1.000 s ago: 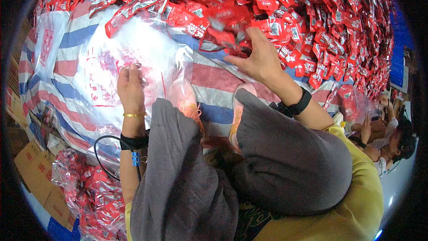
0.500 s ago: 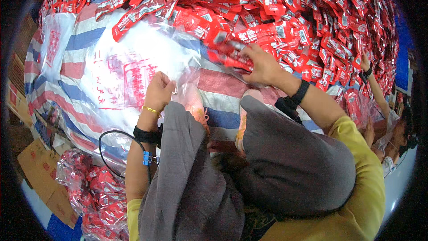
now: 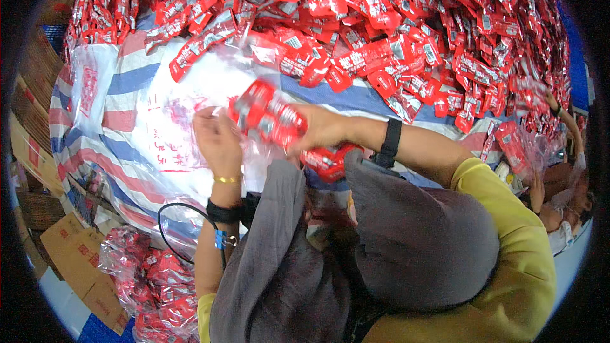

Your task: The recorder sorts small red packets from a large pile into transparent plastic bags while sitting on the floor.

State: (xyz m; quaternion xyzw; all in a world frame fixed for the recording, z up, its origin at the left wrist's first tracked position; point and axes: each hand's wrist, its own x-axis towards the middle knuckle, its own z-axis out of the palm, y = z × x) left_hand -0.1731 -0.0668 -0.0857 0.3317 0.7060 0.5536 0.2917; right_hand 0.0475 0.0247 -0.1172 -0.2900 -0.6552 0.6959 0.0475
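R hand [image 3: 321, 128] was closed round a bunch of small red foil sachets [image 3: 267, 114], held just above the clear plastic bag w/ red print [image 3: 175, 133]. L hand [image 3: 218, 140] pinched the bag's edge, fingers curled, right beside the bunch. Bag lay on the striped red-blue-white woven sheet [image 3: 127, 79] covering the bench. Big heap of same red sachets [image 3: 406, 19] spread beyond. Filled clear bags of sachets [image 3: 152, 279] sat near cardboard boxes [image 3: 76, 254], lower left.

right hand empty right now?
No, the right hand grips a bunch of red packets over the clear plastic bag that the left hand holds.
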